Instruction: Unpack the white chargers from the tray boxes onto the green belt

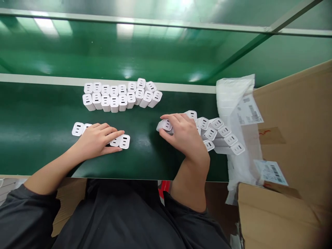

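My left hand lies across a short row of white USB chargers, thumb along the near side and fingers over the far side. One charger shows at the row's left end and another at its right end; the middle ones are partly hidden. My right hand curls around white chargers at the left end of a loose cluster, and its palm hides how many it grips. More chargers in that cluster lean at angles to the right of the hand.
Farther back, two uneven rows of chargers stand on the green table. White foam wrap and a large cardboard box with labels border the right side. A pale ledge runs along the back, below a green panel.
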`<state>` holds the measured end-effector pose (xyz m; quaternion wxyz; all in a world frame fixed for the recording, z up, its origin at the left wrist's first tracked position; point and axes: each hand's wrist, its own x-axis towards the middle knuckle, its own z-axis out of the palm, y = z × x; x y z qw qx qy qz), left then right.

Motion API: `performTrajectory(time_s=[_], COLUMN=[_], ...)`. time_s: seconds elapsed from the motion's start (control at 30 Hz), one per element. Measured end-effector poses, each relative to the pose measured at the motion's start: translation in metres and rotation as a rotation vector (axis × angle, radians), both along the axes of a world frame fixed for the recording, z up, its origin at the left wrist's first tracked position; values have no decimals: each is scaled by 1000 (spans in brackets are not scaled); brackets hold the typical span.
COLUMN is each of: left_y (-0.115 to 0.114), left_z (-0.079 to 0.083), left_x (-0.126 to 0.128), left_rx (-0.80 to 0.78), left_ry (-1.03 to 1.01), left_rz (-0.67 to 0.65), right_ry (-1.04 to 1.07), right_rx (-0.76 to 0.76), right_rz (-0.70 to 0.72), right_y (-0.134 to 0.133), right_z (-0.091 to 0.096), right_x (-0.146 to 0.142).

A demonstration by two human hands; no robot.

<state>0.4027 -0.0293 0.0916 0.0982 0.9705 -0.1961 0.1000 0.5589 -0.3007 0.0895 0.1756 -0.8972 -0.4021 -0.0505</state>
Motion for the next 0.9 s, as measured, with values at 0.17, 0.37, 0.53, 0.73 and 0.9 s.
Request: performTrajectory(time_s=[0.17, 0.37, 0.53, 0.73, 0.9], left_y=[1, 32, 59, 56, 52], left_z=[6, 34, 37, 21, 12], left_x=[0, -7, -19, -30, -32], left_rx=[2, 1, 49, 47, 125], left_ry=[53, 188, 469, 395, 172], left_rz=[-24, 69, 248, 314, 232], right_ry=[34, 189, 216, 238, 205], right_rx=[167, 169, 184, 202, 202], right_rz=[173, 542, 533, 529, 530], right_y=[16, 51, 66, 70, 72], right_z=[6, -11, -34, -39, -37], right_x=[-12, -41, -51, -53, -56])
